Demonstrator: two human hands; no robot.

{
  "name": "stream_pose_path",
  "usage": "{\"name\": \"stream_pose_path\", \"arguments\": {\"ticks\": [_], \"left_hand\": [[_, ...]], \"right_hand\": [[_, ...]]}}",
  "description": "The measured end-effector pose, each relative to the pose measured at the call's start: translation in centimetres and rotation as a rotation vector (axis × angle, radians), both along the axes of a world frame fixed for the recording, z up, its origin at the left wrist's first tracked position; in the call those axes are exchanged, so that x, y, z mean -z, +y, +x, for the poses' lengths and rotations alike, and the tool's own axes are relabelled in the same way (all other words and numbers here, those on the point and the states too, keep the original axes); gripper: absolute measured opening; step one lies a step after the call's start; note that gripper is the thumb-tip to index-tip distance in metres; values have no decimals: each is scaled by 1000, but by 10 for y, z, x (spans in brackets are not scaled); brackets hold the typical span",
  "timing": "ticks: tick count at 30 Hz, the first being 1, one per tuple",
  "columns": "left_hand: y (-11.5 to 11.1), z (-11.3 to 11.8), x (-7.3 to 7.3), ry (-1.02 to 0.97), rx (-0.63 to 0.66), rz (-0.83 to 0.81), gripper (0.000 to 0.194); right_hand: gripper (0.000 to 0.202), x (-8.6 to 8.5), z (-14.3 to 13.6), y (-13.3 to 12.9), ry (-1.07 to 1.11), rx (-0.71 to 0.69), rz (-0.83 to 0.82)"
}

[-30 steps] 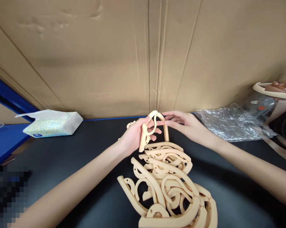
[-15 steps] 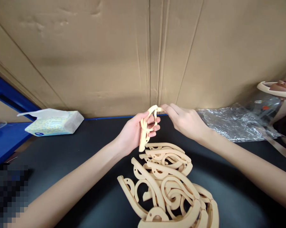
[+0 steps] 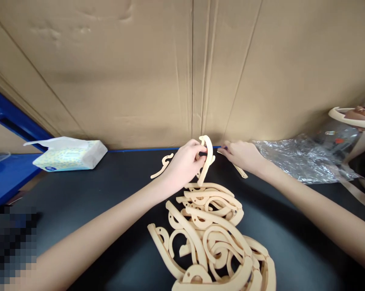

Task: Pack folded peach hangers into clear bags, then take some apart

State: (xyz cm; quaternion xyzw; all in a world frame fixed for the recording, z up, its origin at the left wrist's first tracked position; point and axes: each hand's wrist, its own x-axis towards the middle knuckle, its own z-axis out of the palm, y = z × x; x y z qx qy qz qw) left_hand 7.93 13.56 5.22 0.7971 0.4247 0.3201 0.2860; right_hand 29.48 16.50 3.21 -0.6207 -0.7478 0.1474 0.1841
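My left hand (image 3: 185,167) is closed on a curved cream plastic piece (image 3: 207,159), which stands nearly upright above the heap. Out to the right, my right hand (image 3: 238,155) has its fingers pressed together on a slim cream piece (image 3: 240,171), whose lower end shows beneath the hand. Beside my left hand, a small hooked cream piece (image 3: 162,166) lies on the black table. Below both hands is a heap of cream folding hanger parts (image 3: 218,226), overlapping one another.
A tissue pack (image 3: 70,154) sits at the left, near a blue metal frame (image 3: 15,117). Crumpled clear plastic (image 3: 303,159) lies at the right, with a strap beside it. Cardboard (image 3: 124,81) rises behind the black table (image 3: 103,202).
My left hand has turned and moved right with its piece, now held more upright. My right hand has moved right, away from that piece. Two slim pieces now show on either side.
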Motion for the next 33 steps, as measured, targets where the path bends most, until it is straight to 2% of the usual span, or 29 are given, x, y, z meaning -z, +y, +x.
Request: {"name": "stream_pose_path", "arguments": {"ticks": [3, 4, 10, 15, 18, 21, 22, 24, 27, 33], "left_hand": [[10, 5, 0, 46, -34, 84, 18], [11, 6, -1, 57, -41, 116, 18], [4, 2, -2, 74, -68, 254, 21], [3, -3, 1, -7, -118, 260, 16], [10, -8, -3, -73, -139, 225, 24], [18, -13, -6, -94, -112, 116, 10], [19, -14, -7, -92, -88, 61, 10], [19, -12, -6, -85, -26, -58, 25], [15, -7, -4, -92, 51, -190, 36], [12, -6, -8, -144, 50, -200, 31]], "right_hand": [[58, -12, -13, -11, 190, -121, 17], [61, -16, -18, -14, 249, -156, 32], [49, -19, -30, -22, 451, -253, 109], [25, -26, -25, -24, 371, -220, 232], [20, -34, -16, -24, 254, -138, 329], [21, -41, -10, -24, 131, -110, 387], [23, -42, -9, -24, 92, -111, 398], [28, -44, -8, -24, 24, -131, 402], [29, -46, -4, -23, -22, -200, 362], [32, -54, 12, -16, 4, -333, 226]]}}
